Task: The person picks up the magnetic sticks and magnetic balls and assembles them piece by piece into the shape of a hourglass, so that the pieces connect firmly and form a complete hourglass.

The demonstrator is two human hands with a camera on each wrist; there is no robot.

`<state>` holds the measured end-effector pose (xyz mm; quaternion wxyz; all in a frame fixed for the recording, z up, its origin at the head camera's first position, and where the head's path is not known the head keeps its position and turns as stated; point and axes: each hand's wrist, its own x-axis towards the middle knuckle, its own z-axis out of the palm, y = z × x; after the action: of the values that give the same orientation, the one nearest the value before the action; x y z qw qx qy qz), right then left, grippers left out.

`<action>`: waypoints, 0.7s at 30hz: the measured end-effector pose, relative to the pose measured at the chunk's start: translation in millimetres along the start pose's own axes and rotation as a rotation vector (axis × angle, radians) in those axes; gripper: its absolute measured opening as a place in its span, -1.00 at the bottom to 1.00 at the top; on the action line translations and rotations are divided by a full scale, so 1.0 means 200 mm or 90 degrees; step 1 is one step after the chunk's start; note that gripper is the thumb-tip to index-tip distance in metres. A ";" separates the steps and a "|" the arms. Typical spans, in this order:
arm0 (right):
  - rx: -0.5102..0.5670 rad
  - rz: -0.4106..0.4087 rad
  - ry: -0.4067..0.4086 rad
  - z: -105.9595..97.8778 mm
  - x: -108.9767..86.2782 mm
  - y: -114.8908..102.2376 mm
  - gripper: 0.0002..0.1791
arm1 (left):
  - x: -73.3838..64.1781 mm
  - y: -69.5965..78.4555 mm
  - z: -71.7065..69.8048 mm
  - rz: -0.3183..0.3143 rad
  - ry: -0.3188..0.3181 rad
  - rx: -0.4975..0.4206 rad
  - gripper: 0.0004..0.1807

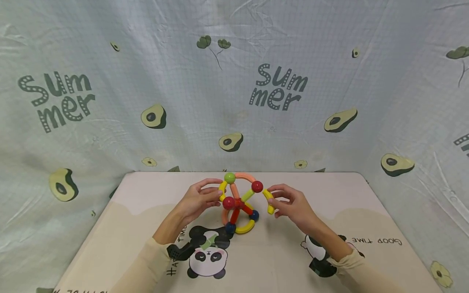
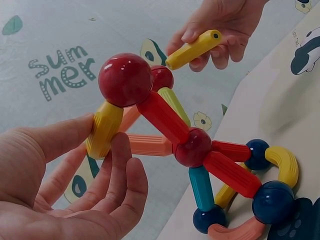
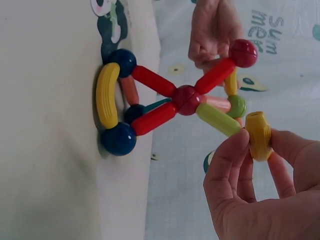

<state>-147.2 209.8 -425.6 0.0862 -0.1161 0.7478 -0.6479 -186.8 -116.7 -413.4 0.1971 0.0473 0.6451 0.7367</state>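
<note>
A structure of magnetic balls and rods stands on the table, with a red ball (image 2: 193, 147) at its middle and blue balls (image 3: 119, 139) at its base. My left hand (image 1: 196, 200) pinches a curved yellow rod (image 2: 104, 130) on the structure's left side, between a green ball (image 1: 229, 178) and a red ball (image 2: 125, 80). Between the thumb and fingers of my right hand (image 1: 296, 206) is another curved yellow rod (image 3: 259, 136). Its upper end is close beside the right-hand red ball (image 1: 257, 186); whether they touch I cannot tell.
The table (image 1: 264, 260) has a pale cover printed with pandas (image 1: 207, 260) and lettering. Behind it and at the sides hangs a light curtain (image 1: 190, 89) with avocado prints.
</note>
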 end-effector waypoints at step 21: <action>0.074 0.032 0.048 0.08 -0.02 0.00 -0.55 | 0.00 0.00 0.02 -0.009 0.015 0.004 -0.47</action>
<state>-138.6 196.5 -427.6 0.0804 -0.0678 0.7144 -0.6918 -185.2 -113.8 -412.4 0.1944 0.0349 0.6498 0.7340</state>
